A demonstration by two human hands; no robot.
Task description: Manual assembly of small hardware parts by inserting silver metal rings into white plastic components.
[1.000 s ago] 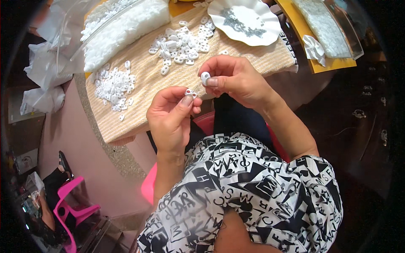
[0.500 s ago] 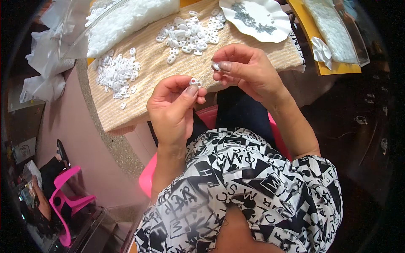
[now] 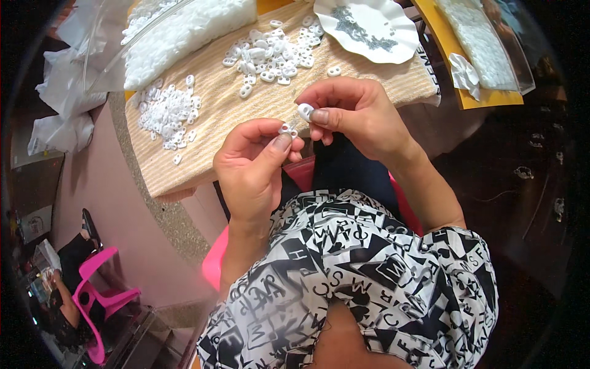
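Observation:
My left hand [image 3: 253, 163] is closed in a pinch, thumb against forefinger, on a small white plastic piece [image 3: 286, 128] with holes. Just to its right, my right hand [image 3: 365, 120] pinches a larger white oval piece [image 3: 304, 112] by one end. The two pieces are close together over the near edge of the cloth-covered table [image 3: 215, 101]; whether they touch I cannot tell. Beyond the hands lies a heap of white two-holed oval pieces [image 3: 270, 56]. A second heap, of smaller white pieces [image 3: 165, 114], lies at the left.
A white wavy-edged plate [image 3: 402, 49] at the back holds tiny grey metal parts [image 3: 356, 27]. One loose oval piece [image 3: 334, 71] lies near my right hand. Clear bags of white pieces [image 3: 190, 40] flank the table. A person [image 3: 66, 301] and pink chair [image 3: 92, 289] are lower left.
My right hand has come lower and slightly left, nearer my left hand, and its white piece now shows more fully. A loose oval piece on the cloth has come into sight behind it.

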